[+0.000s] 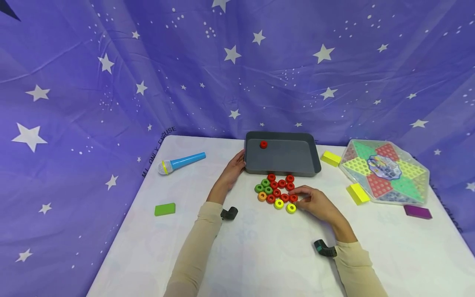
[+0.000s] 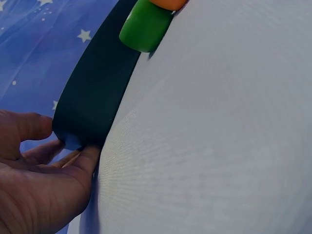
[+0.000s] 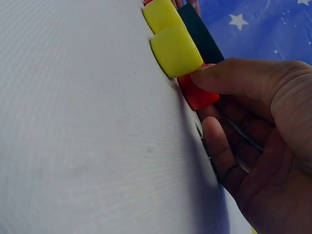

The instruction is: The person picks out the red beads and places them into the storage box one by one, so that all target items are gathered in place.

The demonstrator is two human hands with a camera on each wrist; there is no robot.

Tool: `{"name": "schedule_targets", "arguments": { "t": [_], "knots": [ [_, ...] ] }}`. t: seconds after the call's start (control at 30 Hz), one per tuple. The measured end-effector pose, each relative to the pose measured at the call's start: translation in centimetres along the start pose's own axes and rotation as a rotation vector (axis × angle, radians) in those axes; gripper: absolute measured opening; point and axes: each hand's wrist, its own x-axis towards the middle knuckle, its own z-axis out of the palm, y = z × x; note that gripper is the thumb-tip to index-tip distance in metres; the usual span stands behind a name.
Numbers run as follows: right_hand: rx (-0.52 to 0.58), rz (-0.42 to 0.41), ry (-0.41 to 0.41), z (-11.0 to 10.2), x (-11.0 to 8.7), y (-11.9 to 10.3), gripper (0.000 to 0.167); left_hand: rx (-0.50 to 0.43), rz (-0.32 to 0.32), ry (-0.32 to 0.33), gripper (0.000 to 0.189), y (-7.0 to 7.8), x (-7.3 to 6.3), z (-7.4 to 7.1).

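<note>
My right hand pinches a red ring at the right end of a cluster of small ring-shaped pieces. In the right wrist view the thumb lies against this ring, beside a yellow ring. The cluster holds several red rings, several green rings, an orange ring and two yellow ones. Behind it stands a dark grey tray, with one red ring inside. With its fingertips, my left hand touches the tray's left wall.
A toy microphone and a green block lie on the left of the white table. Two yellow blocks, a purple block and a hexagonal game board lie on the right. A starry purple cloth hangs behind.
</note>
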Motion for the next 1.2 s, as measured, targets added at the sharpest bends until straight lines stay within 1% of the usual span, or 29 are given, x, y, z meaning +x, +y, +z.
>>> {"name": "schedule_targets", "arguments": {
  "t": [0.2,0.3,0.4,0.5,0.63,0.73,0.87,1.03,1.2],
  "knots": [
    [0.009,-0.001,0.013,0.1,-0.1,0.2,0.032,0.003,0.009,-0.001,0.056,-0.1,0.0,0.0],
    [0.004,0.010,0.023,-0.2,-0.2,0.0,0.031,-0.001,0.013,-0.005,0.056,-0.1,0.1,0.0],
    [0.001,0.009,0.047,-0.7,-0.2,-0.6,0.029,-0.002,0.023,-0.013,0.056,-0.2,0.2,0.0],
    [0.011,-0.022,0.056,-1.5,0.0,-1.3,0.030,-0.001,0.026,-0.013,0.056,-0.1,0.1,0.0],
    [0.051,-0.047,0.045,-2.7,0.7,-2.0,0.032,-0.004,0.021,-0.004,0.057,-0.1,-0.1,0.0],
    [0.086,-0.044,0.038,-3.4,1.6,-2.4,0.034,-0.005,0.025,-0.001,0.057,-0.2,-0.1,-0.1],
    [0.130,-0.019,0.046,-4.3,3.2,-3.0,0.039,0.002,0.019,0.002,0.056,-0.2,-0.2,-0.1],
    [0.183,0.016,0.069,-5.0,6.0,-3.7,0.048,0.015,0.017,0.014,0.056,-0.1,-0.4,0.0],
    [0.238,0.058,0.071,-5.8,8.9,-3.9,0.047,0.019,0.023,0.013,0.055,-0.2,-0.6,0.2]
  ]
}}
